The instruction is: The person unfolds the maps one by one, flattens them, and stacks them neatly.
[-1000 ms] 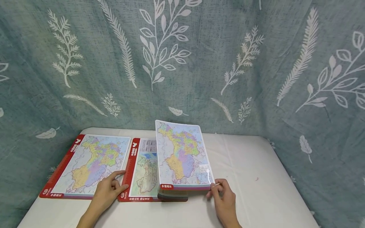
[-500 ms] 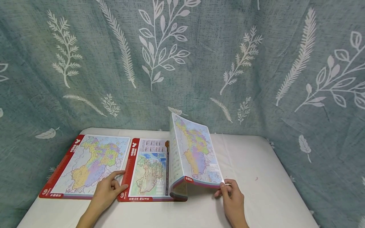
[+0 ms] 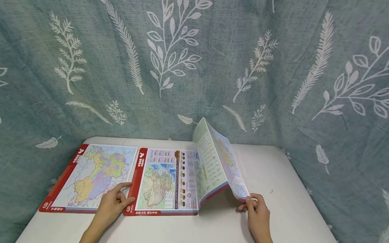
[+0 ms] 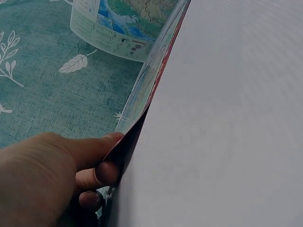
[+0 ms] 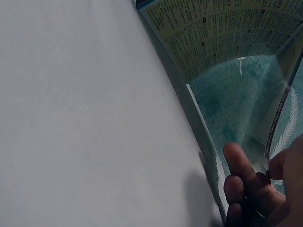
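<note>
A folding map [image 3: 158, 182] with a red left border lies partly opened on the white table. Its right-hand panels rise into a tent, with a text-covered panel [image 3: 211, 162] facing left and a coloured map panel [image 3: 232, 168] sloping down to the right. Thumb and finger of my right hand [image 3: 258, 212] pinch the front corner of the outer panel, also seen in the right wrist view. At the red border, my left hand [image 3: 110, 202] holds the map's edge; the left wrist view shows the edge running between thumb [image 4: 90, 149] and fingers.
A second map [image 3: 100, 175], folded and lying flat, sits to the left, partly under the left hand in the head view. A teal curtain with white leaf prints [image 3: 194, 74] hangs behind the table [image 3: 285, 175].
My right hand has moved right, drawing the outer panel with it. The raised fold shifted right, uncovering more of the inner printed sheet. The left hand stays in place.
</note>
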Available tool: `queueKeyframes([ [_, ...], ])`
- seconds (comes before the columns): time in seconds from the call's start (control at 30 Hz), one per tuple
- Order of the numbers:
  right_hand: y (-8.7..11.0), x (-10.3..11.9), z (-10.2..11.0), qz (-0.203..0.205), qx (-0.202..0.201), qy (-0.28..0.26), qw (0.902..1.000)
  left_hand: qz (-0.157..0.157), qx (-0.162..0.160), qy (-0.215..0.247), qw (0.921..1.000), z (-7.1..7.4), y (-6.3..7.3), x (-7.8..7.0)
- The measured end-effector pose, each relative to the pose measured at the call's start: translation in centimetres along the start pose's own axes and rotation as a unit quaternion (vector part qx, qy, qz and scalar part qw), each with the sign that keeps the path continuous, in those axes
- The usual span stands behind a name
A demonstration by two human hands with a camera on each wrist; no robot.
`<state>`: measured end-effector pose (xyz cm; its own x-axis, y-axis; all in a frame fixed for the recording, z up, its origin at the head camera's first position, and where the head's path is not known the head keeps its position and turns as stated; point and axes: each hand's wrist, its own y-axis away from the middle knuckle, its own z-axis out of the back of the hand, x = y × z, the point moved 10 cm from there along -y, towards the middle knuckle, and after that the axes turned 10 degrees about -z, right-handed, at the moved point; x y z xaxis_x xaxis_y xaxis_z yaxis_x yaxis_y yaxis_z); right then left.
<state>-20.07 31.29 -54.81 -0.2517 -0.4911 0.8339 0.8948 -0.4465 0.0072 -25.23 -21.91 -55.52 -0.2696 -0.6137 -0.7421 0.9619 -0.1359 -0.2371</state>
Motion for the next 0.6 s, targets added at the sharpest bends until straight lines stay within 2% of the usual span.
queueKeyframes([
  [0.23, -0.3, -0.4, 0.8, -0.007, -0.008, -0.007, 0.9999, -0.009, -0.008, -0.004, 0.9999, 0.1, 0.0, -0.1],
  [0.6, -0.7, -1.0, 2.1, -0.027, -0.021, 0.003, 0.9994, -0.004, -0.003, -0.007, 1.0000, 0.0, 0.0, 0.2],
])
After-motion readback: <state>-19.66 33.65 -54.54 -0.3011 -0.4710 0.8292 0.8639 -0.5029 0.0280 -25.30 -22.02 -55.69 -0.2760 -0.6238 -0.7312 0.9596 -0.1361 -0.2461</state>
